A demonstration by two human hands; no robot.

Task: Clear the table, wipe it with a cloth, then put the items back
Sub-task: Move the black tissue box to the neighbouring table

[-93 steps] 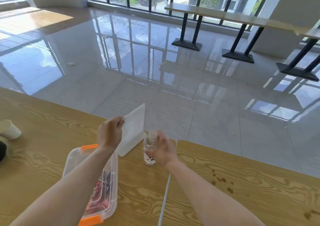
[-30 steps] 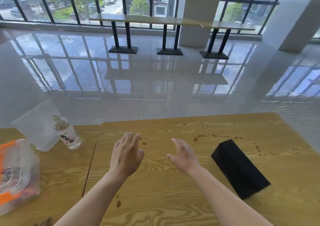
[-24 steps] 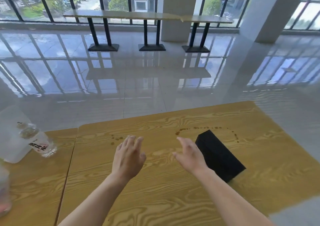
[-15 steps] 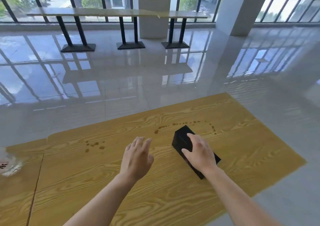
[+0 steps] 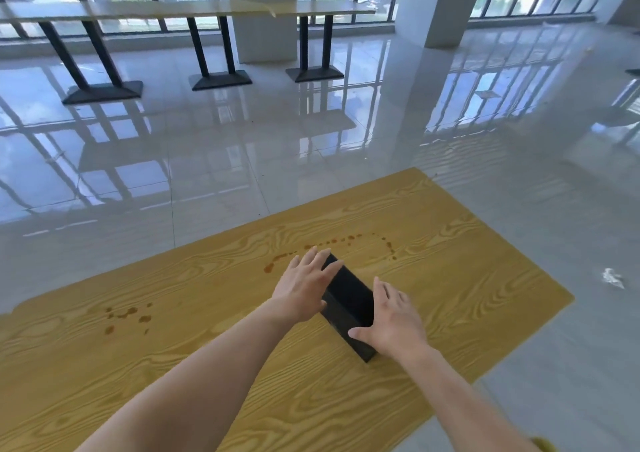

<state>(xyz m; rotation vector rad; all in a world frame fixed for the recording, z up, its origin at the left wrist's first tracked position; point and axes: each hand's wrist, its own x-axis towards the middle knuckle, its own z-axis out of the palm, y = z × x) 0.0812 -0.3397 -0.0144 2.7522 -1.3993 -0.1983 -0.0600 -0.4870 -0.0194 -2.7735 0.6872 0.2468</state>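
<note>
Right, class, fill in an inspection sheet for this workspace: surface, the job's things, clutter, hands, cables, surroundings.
Surface: wooden table, brown spill spots at left, arc of drops beyond the black box.
Job's things: black box lying on the table; no cloth seen.
Clutter: crumpled white scrap on the floor to the right.
Hands: left hand and right hand flank the box, fingers straight, not curled round it.
Cables: nothing seen.
Surroundings: glossy tiled floor, long tables and white pillar beyond.

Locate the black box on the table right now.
In the head view the black box lies on the right half of the wooden table, between the left hand and the right hand, with brown stains just beyond it.
</note>
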